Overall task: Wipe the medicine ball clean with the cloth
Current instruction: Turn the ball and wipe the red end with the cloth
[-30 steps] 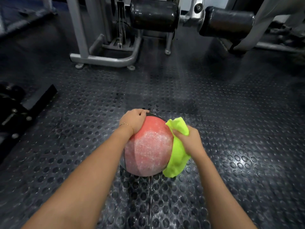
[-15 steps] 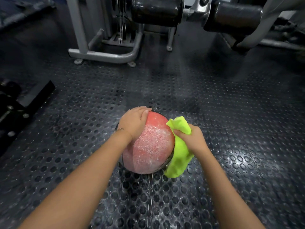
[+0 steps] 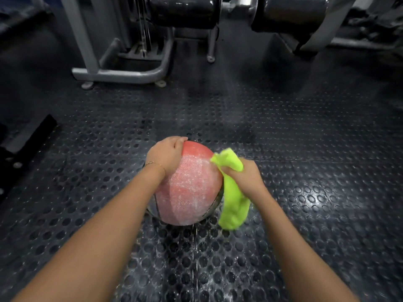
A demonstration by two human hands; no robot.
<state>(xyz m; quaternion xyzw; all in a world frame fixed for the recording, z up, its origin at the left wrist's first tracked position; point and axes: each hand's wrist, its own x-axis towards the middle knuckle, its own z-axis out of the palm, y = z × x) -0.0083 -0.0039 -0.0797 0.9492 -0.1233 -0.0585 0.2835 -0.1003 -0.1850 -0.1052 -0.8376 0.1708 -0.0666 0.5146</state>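
Note:
A red medicine ball (image 3: 189,188) with black seams rests on the studded rubber floor, low in the middle of the view. Its top looks wet and speckled white. My left hand (image 3: 168,154) lies flat on the ball's upper left side, fingers curled over the far edge. My right hand (image 3: 244,177) grips a bright yellow-green cloth (image 3: 232,199) against the ball's right side. One end of the cloth sticks up above my fist, and the longer end hangs down to the floor.
A grey gym machine frame (image 3: 122,73) stands on the floor at the back left, with black padded rollers (image 3: 185,12) above it. A black bar (image 3: 28,140) lies at the left edge. Wet streaks mark the floor (image 3: 196,258) below the ball.
My left hand slid a little further over the top of the ball. My right hand with the cloth moved slightly down the ball's right side. The view shifted closer.

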